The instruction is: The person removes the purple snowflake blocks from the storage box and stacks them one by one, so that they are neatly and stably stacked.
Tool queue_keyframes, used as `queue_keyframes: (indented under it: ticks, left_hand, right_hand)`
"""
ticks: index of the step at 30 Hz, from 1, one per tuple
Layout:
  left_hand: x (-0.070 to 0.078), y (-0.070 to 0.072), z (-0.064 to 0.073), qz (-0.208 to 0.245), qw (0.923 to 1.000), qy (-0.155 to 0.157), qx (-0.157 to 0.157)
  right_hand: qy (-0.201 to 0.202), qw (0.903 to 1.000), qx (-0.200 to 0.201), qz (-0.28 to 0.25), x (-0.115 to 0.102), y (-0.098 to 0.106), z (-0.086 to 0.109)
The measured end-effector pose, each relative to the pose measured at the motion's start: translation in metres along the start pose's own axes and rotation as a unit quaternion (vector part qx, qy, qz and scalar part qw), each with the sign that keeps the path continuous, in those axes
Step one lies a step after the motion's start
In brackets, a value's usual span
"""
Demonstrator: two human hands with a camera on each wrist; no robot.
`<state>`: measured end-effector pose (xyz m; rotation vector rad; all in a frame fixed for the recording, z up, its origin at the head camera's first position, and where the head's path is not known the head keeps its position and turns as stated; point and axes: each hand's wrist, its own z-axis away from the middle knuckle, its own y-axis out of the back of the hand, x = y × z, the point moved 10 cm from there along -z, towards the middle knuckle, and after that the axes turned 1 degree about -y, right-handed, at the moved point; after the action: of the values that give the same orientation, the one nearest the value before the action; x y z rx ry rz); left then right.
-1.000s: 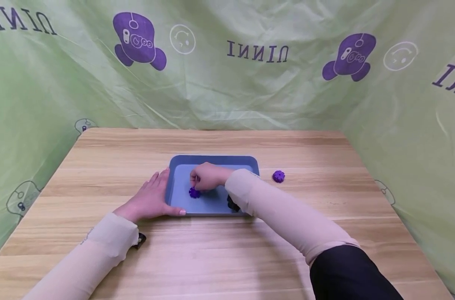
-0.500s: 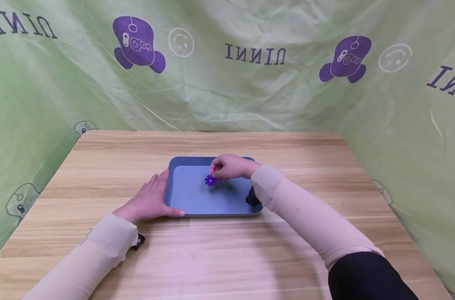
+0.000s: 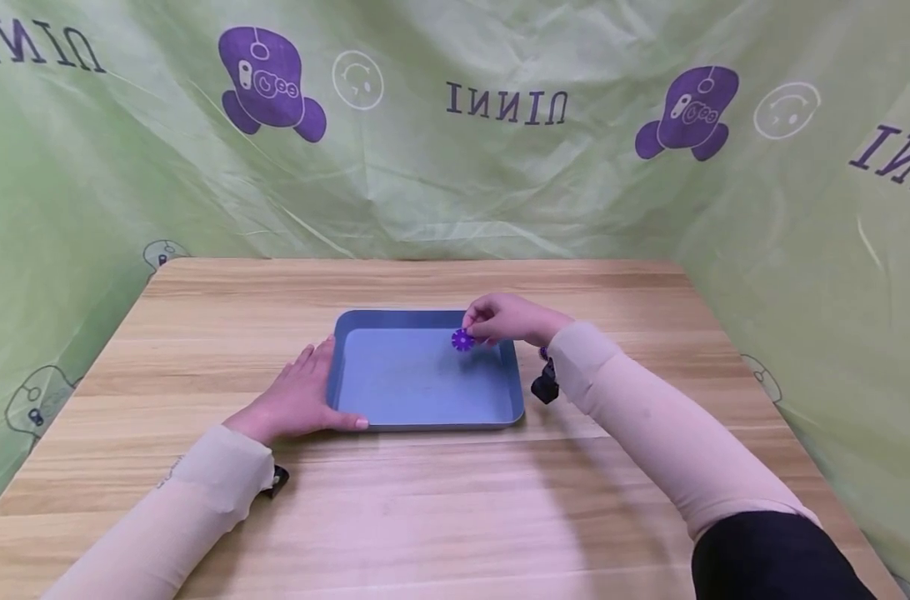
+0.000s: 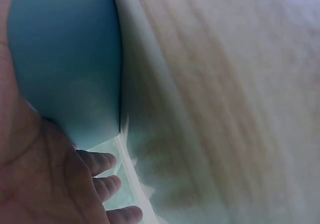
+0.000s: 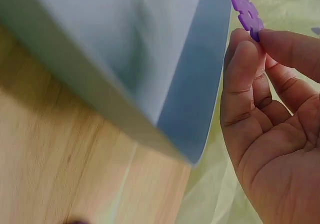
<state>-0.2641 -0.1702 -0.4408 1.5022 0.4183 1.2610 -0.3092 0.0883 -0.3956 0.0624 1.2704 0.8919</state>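
My right hand point(image 3: 511, 319) pinches a purple snowflake disc point(image 3: 462, 339), a flat notched building piece, between thumb and fingertips. It holds the disc above the right part of a blue rectangular tray point(image 3: 417, 421). The right wrist view shows the disc point(image 5: 246, 12) nearly edge-on at the fingertips. At the tray's left end, my left hand point(image 3: 293, 400) lies with extended fingers along the outer wall and its thumb along the front rim. The left wrist view has the palm point(image 4: 45, 174) against the tray wall point(image 4: 70, 59).
Another purple piece point(image 3: 543, 352) lies on the wooden table point(image 3: 425, 517) right of the tray, mostly hidden behind the right wrist. A black wrist camera point(image 3: 547, 385) hangs below that wrist. Green printed fabric point(image 3: 425, 192) hangs behind the table and at both sides.
My right hand has lifted the purple snowflake disc off the tray floor and carried it right and toward the back. The left hand has stayed at the tray's left end.
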Motion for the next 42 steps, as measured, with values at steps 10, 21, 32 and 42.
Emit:
queue_keyframes:
  ticks: [10, 21, 32, 42]
  left_hand:
    - [0.000, 0.002, 0.000, -0.001, 1.0000, -0.001, 0.000]
    - [-0.001, 0.001, 0.001, -0.002, 1.0000, 0.004, -0.004]
    - [0.001, 0.001, 0.002, 0.000, 1.0000, 0.001, -0.003]
    - [0.001, 0.002, 0.004, 0.006, 1.0000, 0.002, -0.002]
  right_hand:
    - [-0.006, 0.9978, 0.040, -0.052, 0.028, 0.033, 0.018]
    - [-0.011, 0.9913, 0.072, -0.110, 0.066, 0.065, 0.038]
    - [-0.060, 0.9895, 0.088, -0.098, 0.098, 0.078, 0.058]
    - [-0.092, 0.9887, 0.077, -0.090, 0.115, 0.077, 0.067]
